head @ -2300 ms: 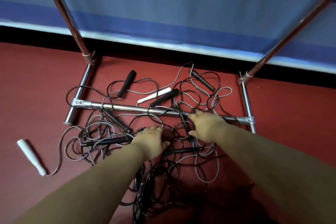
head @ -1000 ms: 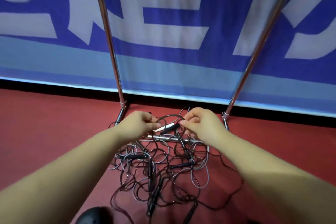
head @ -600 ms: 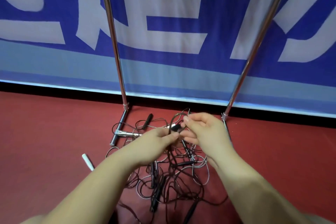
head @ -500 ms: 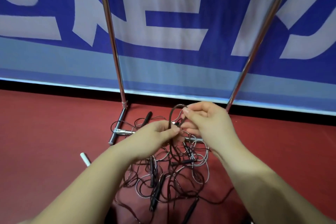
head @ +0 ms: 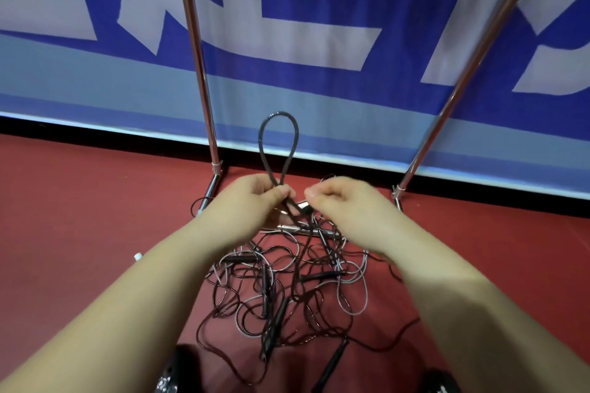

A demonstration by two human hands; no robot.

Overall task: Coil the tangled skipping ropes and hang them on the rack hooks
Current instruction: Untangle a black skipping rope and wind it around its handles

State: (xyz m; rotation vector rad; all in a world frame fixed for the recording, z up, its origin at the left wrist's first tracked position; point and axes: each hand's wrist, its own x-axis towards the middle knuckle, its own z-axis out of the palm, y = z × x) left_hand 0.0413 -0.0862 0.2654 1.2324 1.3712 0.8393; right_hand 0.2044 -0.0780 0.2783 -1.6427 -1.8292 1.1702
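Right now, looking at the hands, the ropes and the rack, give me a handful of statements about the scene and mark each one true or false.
1. The left hand pinches a dark rope loop that stands up above it. True.
2. The tangled ropes already hang from the rack. False: the pile lies on the red floor between the forearms.
3. The rack's two metal uprights rise in front of a blue and white banner. True.
4. The right hand lies flat on the floor. False: it is raised beside the left hand, fingers curled; whether it holds rope is unclear.
5. All the ropes are white. False: most are dark, some grey.
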